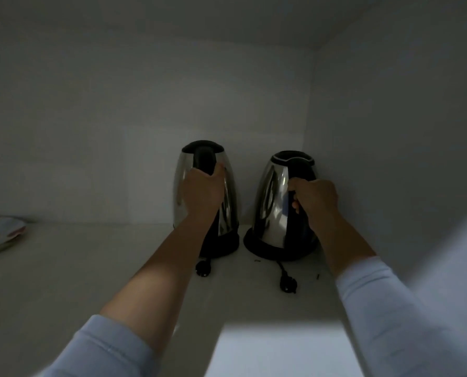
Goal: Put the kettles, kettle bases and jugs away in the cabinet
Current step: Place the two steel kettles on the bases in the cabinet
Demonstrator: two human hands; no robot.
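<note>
Two shiny steel kettles with black lids stand side by side on the dim cabinet shelf (91, 268), near its back right corner. The left kettle (227, 191) rests on its black base (224, 244), and my left hand (201, 191) grips its black handle. The right kettle (273, 202) sits on its own black base (257, 247), with my right hand (318, 201) closed around its handle. A black plug (202, 269) lies in front of the left base. A second black plug (288, 284) on a short cord lies in front of the right base.
A white tray with coloured dots (1, 232) lies at the shelf's far left edge. The cabinet's right wall (390, 159) stands close beside the right kettle. The back wall (118, 131) is just behind both kettles.
</note>
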